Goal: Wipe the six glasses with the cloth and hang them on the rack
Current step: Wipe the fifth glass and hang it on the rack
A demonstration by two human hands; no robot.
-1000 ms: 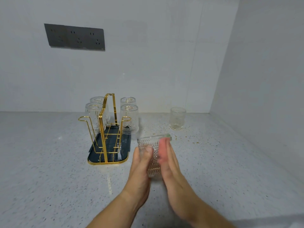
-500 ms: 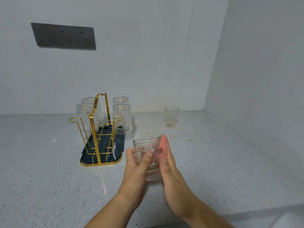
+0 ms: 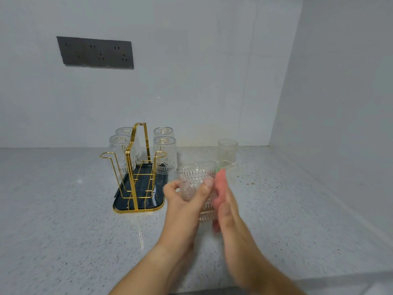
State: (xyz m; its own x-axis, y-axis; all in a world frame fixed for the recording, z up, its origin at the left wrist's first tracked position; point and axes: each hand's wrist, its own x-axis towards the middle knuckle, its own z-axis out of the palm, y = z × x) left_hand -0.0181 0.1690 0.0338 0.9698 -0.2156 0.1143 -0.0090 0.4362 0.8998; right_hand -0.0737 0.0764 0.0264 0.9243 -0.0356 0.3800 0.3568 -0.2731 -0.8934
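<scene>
The left hand (image 3: 187, 201) grips the held glass (image 3: 195, 179) just right of the rack (image 3: 136, 162) and nearer the person, its fingers (image 3: 171, 187) curled round the patterned wall and the thumb across the front. The glass is tilted, mouth up and away, and is off the table (image 3: 53, 209). The right hand (image 3: 229, 209) lies flat against the side of the glass away from the rack, fingers straight and blurred; a speck of green shows at their tips, and I cannot tell what it is. Four hung glasses (image 3: 164, 154) sit upside down on the rack's gold arms above its dark tray (image 3: 158, 199). A lone glass (image 3: 227, 153) stands upright on the table to the right of the rack, apart from it
</scene>
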